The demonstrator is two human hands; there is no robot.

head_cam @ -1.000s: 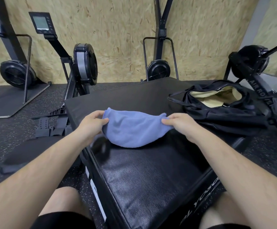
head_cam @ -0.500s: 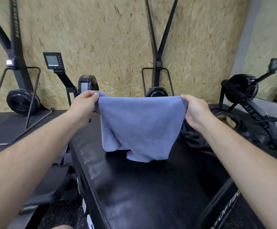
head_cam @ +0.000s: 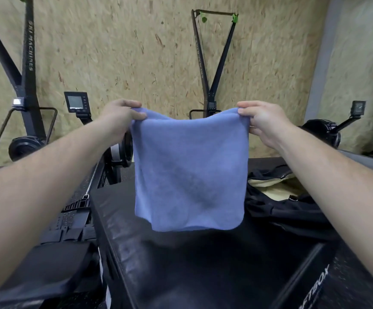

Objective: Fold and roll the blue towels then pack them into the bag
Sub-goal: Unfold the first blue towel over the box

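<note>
towel (head_cam: 190, 172) now lifted clear of the box (head_cam: 203, 264), hanging flat; a second ago it lay bunched there. left hand (head_cam: 119, 118) and right hand (head_cam: 262, 123) each pinch a top corner. so: spread, ready to fold (my judgement). count: one towel, one bag (head_cam: 283, 197), open at right.

From my feed, the blue towel (head_cam: 188, 172) hides the middle of the black padded box (head_cam: 203, 264) and the bag's (head_cam: 279, 197) left edge. My right forearm covers the bag's far side. Both elbows run off-frame.
</note>
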